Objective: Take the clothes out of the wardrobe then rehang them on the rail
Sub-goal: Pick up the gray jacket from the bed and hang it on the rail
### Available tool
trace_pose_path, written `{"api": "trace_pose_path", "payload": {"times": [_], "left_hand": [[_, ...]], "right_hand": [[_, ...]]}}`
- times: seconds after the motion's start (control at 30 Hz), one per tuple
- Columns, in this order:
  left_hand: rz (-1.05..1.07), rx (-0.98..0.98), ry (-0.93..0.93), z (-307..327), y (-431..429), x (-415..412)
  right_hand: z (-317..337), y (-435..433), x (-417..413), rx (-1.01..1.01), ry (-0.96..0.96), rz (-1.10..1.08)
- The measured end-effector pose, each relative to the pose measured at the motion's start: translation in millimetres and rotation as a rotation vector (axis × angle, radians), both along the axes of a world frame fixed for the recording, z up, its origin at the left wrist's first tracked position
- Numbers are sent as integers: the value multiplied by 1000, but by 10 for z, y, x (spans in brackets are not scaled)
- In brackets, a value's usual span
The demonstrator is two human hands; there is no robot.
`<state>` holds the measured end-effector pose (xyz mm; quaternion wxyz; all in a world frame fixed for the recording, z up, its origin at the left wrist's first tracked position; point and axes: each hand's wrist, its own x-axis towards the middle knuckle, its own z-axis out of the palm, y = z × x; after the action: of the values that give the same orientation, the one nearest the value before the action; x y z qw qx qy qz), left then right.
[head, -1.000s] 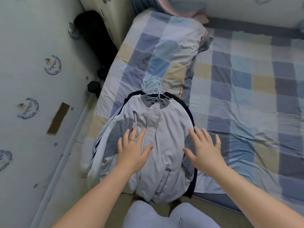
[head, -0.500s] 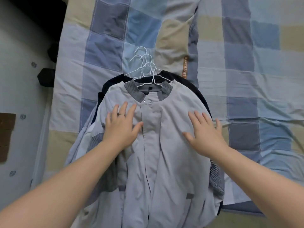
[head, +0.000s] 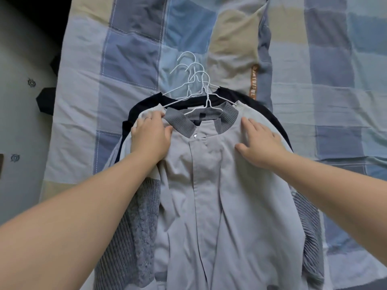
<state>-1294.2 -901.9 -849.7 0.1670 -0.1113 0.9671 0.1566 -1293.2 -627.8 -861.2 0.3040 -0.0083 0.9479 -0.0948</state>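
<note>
Clothes (head: 209, 185) on checked bedspread (head: 129, 55) beside wall (head: 23, 122)

A stack of clothes (head: 209, 195) on hangers (head: 196, 84) lies on a bed (head: 335, 101), hooks pointing away from the person. The left hand (head: 149, 137) rests on the top garment's left shoulder, the right hand (head: 261, 143) on its right shoulder, collar (head: 201, 120) between them.
</note>
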Motion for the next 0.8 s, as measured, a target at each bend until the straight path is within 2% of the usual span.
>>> {"api": "trace_pose_path", "payload": {"times": [0.2, 0.37, 0.6, 0.8], "left_hand": [[-8, 246, 187, 456, -35, 349], [-39, 292, 230, 926, -44, 736], [313, 380, 107, 2033, 139, 1544], [439, 340, -24, 2940, 241, 2411]], "right_hand": [[458, 214, 2, -91, 24, 33], [993, 364, 72, -213, 22, 75], [2084, 489, 452, -364, 48, 210], [2994, 589, 1004, -441, 137, 416]]}}
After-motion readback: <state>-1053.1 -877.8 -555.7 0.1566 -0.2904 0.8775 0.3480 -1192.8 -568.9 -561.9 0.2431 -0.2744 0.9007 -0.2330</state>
